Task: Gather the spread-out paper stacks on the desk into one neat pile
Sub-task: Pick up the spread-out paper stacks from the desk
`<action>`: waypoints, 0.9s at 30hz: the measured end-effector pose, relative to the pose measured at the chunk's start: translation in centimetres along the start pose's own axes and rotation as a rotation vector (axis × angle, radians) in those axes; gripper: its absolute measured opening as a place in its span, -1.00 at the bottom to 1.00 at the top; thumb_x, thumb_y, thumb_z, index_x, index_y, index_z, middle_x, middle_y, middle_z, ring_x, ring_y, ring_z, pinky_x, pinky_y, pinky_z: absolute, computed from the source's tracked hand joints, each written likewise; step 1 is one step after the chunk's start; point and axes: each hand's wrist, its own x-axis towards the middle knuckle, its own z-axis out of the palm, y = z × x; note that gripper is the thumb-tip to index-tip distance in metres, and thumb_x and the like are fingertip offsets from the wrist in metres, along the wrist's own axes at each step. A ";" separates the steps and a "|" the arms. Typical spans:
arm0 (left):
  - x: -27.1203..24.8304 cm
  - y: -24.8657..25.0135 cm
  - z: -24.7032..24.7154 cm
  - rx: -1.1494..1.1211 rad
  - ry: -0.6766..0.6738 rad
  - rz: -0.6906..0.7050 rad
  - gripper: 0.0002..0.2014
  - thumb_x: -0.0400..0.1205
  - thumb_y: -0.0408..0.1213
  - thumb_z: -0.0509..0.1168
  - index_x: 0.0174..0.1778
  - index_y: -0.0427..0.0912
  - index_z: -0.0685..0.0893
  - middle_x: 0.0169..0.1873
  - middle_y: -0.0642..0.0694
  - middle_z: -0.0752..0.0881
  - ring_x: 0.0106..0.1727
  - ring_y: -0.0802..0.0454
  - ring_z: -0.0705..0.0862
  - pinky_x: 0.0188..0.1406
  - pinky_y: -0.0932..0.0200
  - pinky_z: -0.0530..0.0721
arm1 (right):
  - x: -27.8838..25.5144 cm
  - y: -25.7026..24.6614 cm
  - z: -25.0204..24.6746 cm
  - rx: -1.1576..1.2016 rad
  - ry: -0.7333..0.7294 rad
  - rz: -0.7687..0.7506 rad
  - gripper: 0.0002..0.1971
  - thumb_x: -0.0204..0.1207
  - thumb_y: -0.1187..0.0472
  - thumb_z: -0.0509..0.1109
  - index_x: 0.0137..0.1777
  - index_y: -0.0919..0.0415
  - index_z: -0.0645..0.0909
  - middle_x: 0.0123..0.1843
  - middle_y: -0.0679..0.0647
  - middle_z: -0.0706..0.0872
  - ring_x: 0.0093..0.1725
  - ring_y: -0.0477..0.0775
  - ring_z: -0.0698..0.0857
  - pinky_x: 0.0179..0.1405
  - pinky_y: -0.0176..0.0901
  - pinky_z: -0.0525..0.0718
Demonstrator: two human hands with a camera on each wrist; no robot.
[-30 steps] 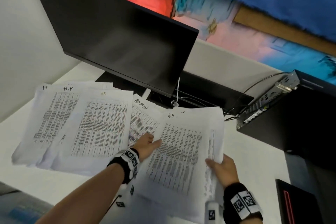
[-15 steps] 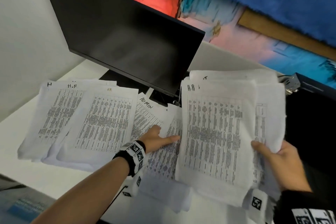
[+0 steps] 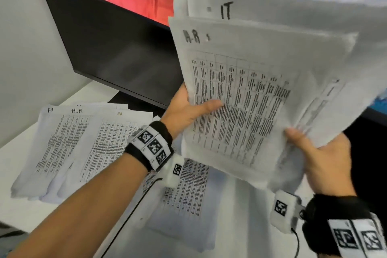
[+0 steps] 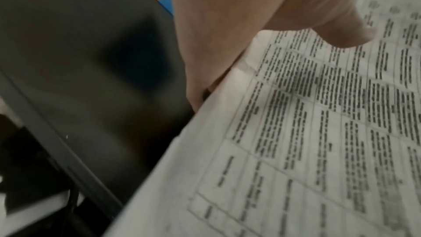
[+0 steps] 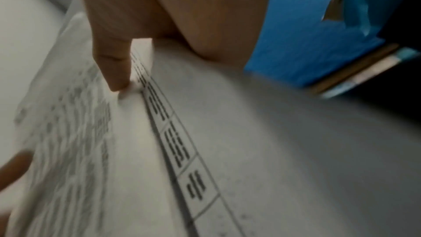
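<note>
Left to right: paper stacks (image 3: 69, 148) lie fanned on your desk (image 3: 25, 211) below the monitor (image 3: 117, 48); your left hand (image 3: 188, 111) and right hand (image 3: 326, 161) pinch the raised stack (image 3: 251, 94), thumbs on top.

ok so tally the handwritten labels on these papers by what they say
HR: 3, front label of the held bundle, black desk label, orange desk label
IT: 1, IT label behind it in the bundle
H alone: 1, H label, far left
Total: 5
</note>
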 end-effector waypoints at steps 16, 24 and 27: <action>-4.5 -4.8 -6.9 0.497 0.134 -0.034 -0.43 0.58 -0.04 0.47 0.46 -0.12 0.47 0.23 0.01 0.77 0.22 0.11 0.79 0.15 -0.10 0.82 | -4.3 14.1 9.8 0.104 -0.133 0.469 -0.53 0.32 0.28 0.67 0.26 0.24 0.72 0.10 0.06 0.89 0.09 -0.04 0.85 0.30 0.11 0.72; -4.0 -4.9 -6.9 0.480 0.191 -0.026 -0.48 0.63 -0.08 0.41 0.43 -0.14 0.39 0.18 0.09 0.70 0.13 0.15 0.78 -0.01 0.13 0.85 | -2.1 13.7 10.5 0.283 -0.033 0.452 -0.69 0.51 0.28 0.52 0.26 0.17 0.71 0.08 -0.06 0.89 0.20 -0.02 0.81 0.11 -0.21 0.78; -5.1 -6.5 -7.9 0.542 0.171 -0.113 -0.52 0.72 0.01 0.23 0.47 -0.18 0.37 0.17 0.01 0.71 0.07 0.13 0.78 0.01 0.09 0.82 | -1.6 13.5 11.1 0.379 -0.034 0.499 -0.64 0.51 0.30 0.50 0.32 0.23 0.69 0.11 0.08 0.88 0.16 0.10 0.82 0.16 -0.02 0.78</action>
